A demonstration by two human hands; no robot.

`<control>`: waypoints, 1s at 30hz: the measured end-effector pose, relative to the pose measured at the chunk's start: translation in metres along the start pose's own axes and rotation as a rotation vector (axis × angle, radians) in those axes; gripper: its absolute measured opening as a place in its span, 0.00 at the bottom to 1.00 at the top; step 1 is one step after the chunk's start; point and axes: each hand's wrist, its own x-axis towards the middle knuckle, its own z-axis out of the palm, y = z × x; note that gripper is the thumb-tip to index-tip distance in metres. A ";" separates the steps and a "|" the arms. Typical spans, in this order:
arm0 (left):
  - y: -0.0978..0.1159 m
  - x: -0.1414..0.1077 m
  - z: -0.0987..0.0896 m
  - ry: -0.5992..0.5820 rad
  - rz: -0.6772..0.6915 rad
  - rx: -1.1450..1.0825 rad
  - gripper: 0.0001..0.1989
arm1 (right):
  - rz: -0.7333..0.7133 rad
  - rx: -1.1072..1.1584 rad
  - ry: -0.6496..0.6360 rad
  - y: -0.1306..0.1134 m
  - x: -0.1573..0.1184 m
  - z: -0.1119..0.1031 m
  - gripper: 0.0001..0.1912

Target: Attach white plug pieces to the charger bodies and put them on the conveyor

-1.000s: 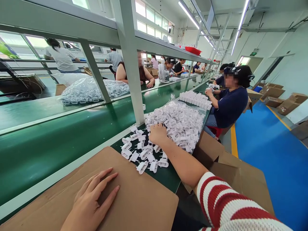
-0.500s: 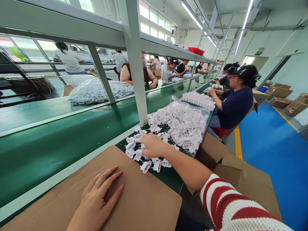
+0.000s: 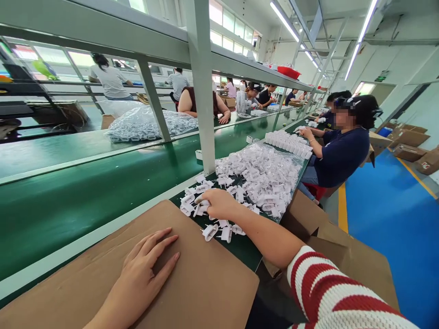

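Observation:
My left hand (image 3: 146, 269) lies on a brown cardboard sheet (image 3: 206, 283), fingers spread, holding nothing. Beyond the sheet's edge my right hand (image 3: 219, 204) is over loose white plug-like pieces (image 3: 210, 232) on the green table. Its fingers are bent round one white piece (image 3: 201, 208), and a pale cover shows on a fingertip. Just past that hand, a large heap of similar white pieces (image 3: 267, 173) lies on clear plastic.
A metal post (image 3: 203, 91) rises beside the heap and carries a shelf. A green conveyor (image 3: 103, 201) runs along the left. At the right, a person in dark blue (image 3: 346, 151) handles white pieces; open cardboard boxes (image 3: 353, 256) stand below the table edge.
The view has shifted slightly, so the background sits further right. My right hand has closed on a white piece among the loose ones. A white part now shows on the conveyor beside the post.

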 end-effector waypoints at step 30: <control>0.060 0.004 -0.009 0.249 -0.103 -0.673 0.17 | -0.267 0.870 -0.160 -0.036 -0.020 0.017 0.07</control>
